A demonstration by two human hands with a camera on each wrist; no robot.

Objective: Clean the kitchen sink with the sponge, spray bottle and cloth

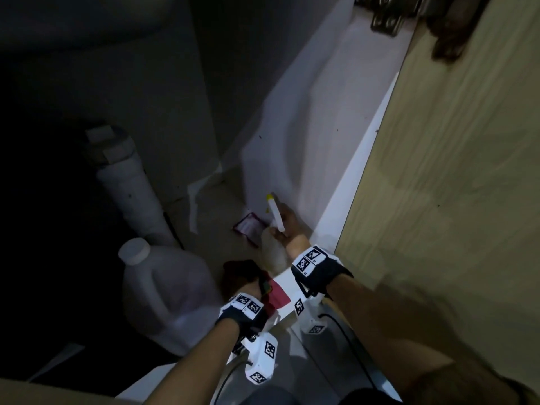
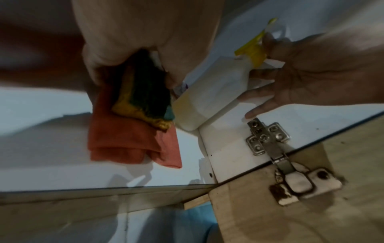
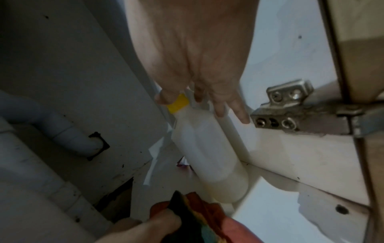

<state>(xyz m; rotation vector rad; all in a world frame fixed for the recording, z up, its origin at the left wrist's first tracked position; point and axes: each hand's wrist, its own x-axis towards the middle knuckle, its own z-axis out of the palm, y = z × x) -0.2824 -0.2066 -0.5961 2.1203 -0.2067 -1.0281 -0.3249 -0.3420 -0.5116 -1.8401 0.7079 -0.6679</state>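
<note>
Nearest us, our left hand [image 1: 244, 283] grips the sponge [image 2: 145, 92] and red cloth [image 2: 129, 143] together while our right hand [image 1: 287, 223] grips the spray bottle [image 3: 209, 148] by its neck inside the under-sink cabinet [image 1: 336, 159]; likely fetching supplies, next lifting all 3 to the sink.

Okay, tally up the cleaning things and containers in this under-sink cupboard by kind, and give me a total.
Spray bottle: 1, right hand at its neck
Sponge: 1, in left hand
Red cloth: 1, same hand
Plastic jug: 1
Small packet: 1
Total: 5
</note>
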